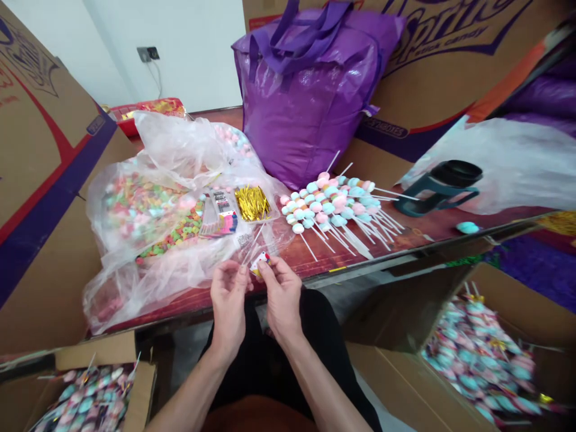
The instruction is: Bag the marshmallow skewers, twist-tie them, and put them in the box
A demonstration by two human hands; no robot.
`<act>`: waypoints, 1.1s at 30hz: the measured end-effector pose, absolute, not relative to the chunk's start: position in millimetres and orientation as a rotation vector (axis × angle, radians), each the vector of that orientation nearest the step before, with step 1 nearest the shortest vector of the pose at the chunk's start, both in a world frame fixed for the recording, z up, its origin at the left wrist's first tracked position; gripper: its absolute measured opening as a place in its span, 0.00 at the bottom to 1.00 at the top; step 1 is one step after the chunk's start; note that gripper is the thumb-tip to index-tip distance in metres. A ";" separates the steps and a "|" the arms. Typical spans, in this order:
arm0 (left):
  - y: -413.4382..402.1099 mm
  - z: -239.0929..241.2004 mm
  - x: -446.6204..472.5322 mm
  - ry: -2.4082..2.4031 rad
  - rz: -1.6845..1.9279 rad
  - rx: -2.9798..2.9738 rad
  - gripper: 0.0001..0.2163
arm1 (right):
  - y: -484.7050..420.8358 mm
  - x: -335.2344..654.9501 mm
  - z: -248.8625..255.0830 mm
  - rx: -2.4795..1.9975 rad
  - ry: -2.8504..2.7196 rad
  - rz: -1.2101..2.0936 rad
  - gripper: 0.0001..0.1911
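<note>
Above the table's front edge, my right hand (284, 294) pinches a small printed card (260, 263) between thumb and fingers. Close beside it, my left hand (230, 294) is closed, thumb against fingers, on what looks like a thin clear plastic sleeve (253, 245). Beyond my hands lie a fanned stack of printed cards (219, 223) and a clear tray (271, 217) of gold twist ties (252, 203). To their right is a heap of pink and blue marshmallow sticks (324, 207) with white stems.
Left on the table, a clear plastic bag (157, 153) holds colourful candies. A purple bag (306, 114) stands behind; a dark bottle (443, 186) lies at right near a loose blue marshmallow (467, 228). Cardboard boxes (396, 378) with wrapped candy sticks (481, 360) flank my legs.
</note>
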State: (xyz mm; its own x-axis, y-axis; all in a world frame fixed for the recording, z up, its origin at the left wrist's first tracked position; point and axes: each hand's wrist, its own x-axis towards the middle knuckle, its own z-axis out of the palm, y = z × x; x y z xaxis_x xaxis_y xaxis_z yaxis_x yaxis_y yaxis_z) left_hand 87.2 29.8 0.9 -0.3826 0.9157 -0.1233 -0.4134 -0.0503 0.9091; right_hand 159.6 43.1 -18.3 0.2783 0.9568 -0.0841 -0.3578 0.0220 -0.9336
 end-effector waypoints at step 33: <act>30.6 -0.4 93.2 1.036 1.546 0.332 0.16 | 20.6 195.1 -6.0 -1.217 -0.984 1.157 0.19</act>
State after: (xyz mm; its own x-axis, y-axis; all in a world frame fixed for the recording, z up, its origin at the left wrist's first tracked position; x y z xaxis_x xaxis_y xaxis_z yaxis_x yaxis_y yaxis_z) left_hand 93.2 30.6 -0.4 -0.2740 0.9027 -0.3317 -0.6500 0.0804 0.7557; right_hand 195.1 20.6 -6.0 0.1676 0.9851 -0.0383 -0.1210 -0.0179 -0.9925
